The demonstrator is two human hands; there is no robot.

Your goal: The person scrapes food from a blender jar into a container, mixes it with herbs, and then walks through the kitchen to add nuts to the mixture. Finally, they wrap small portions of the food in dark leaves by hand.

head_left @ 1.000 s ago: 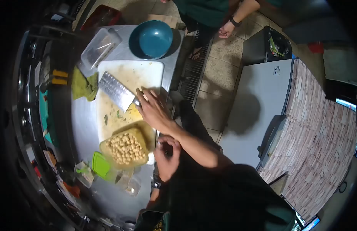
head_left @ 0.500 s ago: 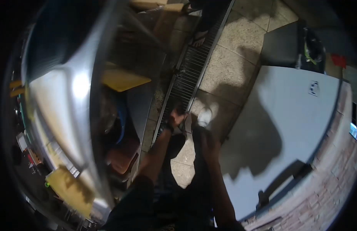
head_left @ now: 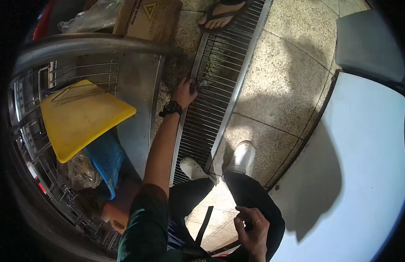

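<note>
Two hands showed, and we took the scene from the biggest thing down. Widest was the pale floor (head_left: 272, 87), with a white cabinet (head_left: 368, 166) on its right side. Across the floor ran the metal drain grate (head_left: 215, 83), its long axis going away from us and slightly rightward, from our white shoes (head_left: 241, 157) up to another person's sandalled foot (head_left: 220, 15). Left of it stood the steel surface (head_left: 88, 43), its shelf below carrying a yellow cutting board (head_left: 80, 118) and a blue basket (head_left: 104, 159). Our left hand (head_left: 185, 92), a dark watch (head_left: 171, 108) on the wrist, was stretched far down and forward to the grate's near-left edge, the fingers (head_left: 190, 87) curled onto a small dark object (head_left: 195, 87) lying on the bars just right of them; we could not tell whether they already gripped it. It looked small, dark and shapeless, too blurred to name. The left hand was much the nearer to it. Our right hand (head_left: 252, 227) hung back by our hip, fingers loosely bent, seemingly holding nothing.
</note>
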